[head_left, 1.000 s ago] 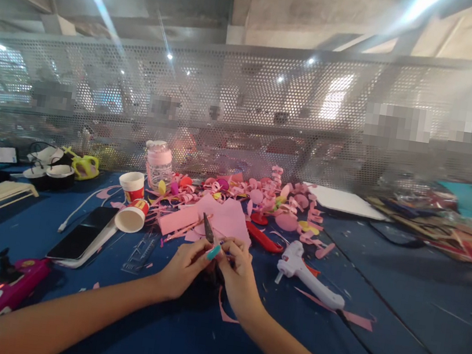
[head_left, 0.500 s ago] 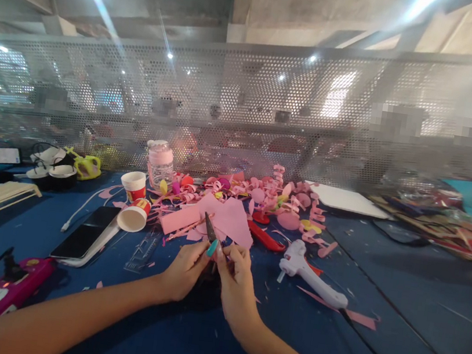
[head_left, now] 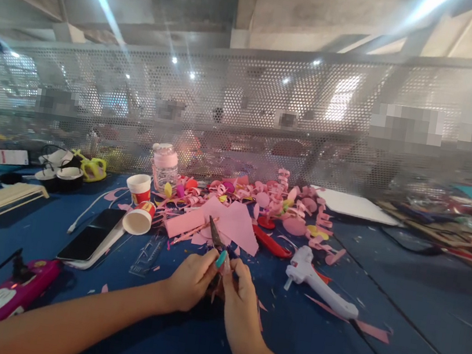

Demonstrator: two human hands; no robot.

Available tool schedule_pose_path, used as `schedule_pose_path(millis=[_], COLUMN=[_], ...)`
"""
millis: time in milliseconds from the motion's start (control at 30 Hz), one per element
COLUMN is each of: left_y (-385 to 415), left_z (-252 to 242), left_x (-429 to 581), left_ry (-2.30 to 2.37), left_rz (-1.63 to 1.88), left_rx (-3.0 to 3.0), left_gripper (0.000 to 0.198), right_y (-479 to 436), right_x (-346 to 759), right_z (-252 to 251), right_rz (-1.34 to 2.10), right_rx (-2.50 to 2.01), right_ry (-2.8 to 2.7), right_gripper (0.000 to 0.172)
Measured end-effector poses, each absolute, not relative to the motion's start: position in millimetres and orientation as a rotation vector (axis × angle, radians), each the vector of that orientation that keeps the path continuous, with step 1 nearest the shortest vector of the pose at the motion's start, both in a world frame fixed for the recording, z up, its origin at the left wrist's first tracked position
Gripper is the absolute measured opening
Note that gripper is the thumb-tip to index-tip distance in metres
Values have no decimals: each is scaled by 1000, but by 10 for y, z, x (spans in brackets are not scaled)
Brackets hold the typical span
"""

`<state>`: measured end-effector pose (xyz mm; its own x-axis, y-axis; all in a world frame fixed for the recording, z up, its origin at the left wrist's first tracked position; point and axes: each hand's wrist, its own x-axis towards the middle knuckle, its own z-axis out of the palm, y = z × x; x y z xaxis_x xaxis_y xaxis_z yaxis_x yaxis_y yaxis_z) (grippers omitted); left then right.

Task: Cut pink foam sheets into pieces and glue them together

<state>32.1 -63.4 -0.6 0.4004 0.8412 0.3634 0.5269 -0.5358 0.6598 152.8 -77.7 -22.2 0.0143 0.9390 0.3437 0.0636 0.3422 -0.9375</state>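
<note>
Both hands meet fingertip to fingertip at the middle of the blue table [head_left: 168, 343]. My left hand [head_left: 190, 282] is closed in a pinch, with a small teal patch at its thumb tip; I cannot tell whether it is a nail or a held piece. My right hand [head_left: 240, 300] pinches right beside it. Whatever lies between the fingers is too small or hidden to name. Just beyond them, the dark blades of scissors [head_left: 214, 232] point away over pink paper [head_left: 236, 224]; their handles are hidden. Something dark and pinkish shows blurred beneath the hands.
A white glue gun [head_left: 321, 286] with a cord lies at right, near a red-handled tool [head_left: 273, 244]. Pink paper curls [head_left: 298, 203] are heaped behind. Paper cups [head_left: 138, 222], a black phone [head_left: 91, 236], a bottle [head_left: 165, 167] and a magenta power strip [head_left: 6, 294] are at left.
The view has shifted slightly, so everything appears a little further right. Both hands have drawn slightly nearer to me, still pinched together; the scissors stay in place on the paper.
</note>
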Motion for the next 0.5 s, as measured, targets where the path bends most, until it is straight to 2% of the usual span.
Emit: schedule_pose_path(millis=[500], left_y=[-504], left_z=[-35], left_x=[318], left_ry=[1280], left_rz=[1066], left_rx=[1959], left_gripper=[28], right_y=[-454], right_x=[1521], right_z=[-194], right_rz=[1059], right_rx=[-974], right_ry=[-1366], right_gripper=[35])
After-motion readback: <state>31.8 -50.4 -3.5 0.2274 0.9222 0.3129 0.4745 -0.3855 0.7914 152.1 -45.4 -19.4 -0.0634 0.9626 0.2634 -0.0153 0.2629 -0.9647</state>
